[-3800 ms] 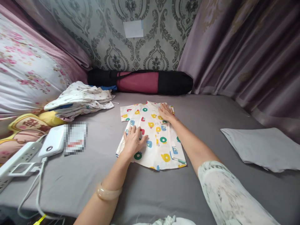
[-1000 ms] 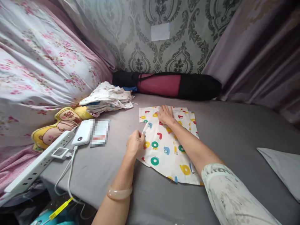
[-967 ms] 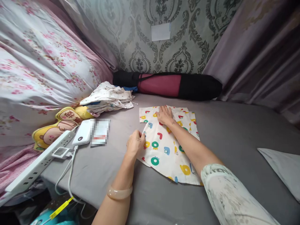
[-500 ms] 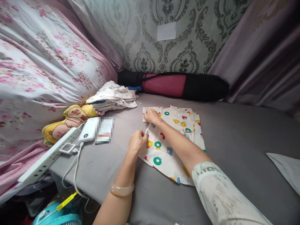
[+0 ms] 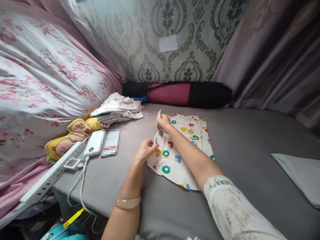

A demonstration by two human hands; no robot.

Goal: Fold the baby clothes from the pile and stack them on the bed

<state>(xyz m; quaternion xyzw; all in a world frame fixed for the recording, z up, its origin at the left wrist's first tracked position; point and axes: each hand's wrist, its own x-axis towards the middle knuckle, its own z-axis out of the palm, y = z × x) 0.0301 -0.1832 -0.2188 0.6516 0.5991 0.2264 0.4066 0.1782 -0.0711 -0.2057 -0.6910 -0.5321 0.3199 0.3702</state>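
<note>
A white shirt (image 5: 172, 156) printed with green rings, red shapes and yellow and blue figures lies spread on the grey bed sheet (image 5: 235, 146). At its upper left, my right hand (image 5: 163, 122) pinches the cloth, and a bit of fabric stands up above the fingers. Lower down on the same side, my left hand (image 5: 147, 150) has thumb and fingers closed on the shirt's left edge, which is lifted slightly between the two hands. My right forearm crosses over the middle of the shirt and hides part of it.
Left of the shirt are a heap of clothes (image 5: 120, 108), a yellow cartoon pillow (image 5: 58, 146), a white power bank (image 5: 93, 143), a blurred-out flat item (image 5: 110, 143) and a power strip (image 5: 50, 173) with cables. A black and maroon bag (image 5: 170, 94) lies along the wall.
My right hand has raised the shirt's upper left part, which lay flat before and now stands up. My left hand stays at the left edge. The whole view has shifted slightly.
</note>
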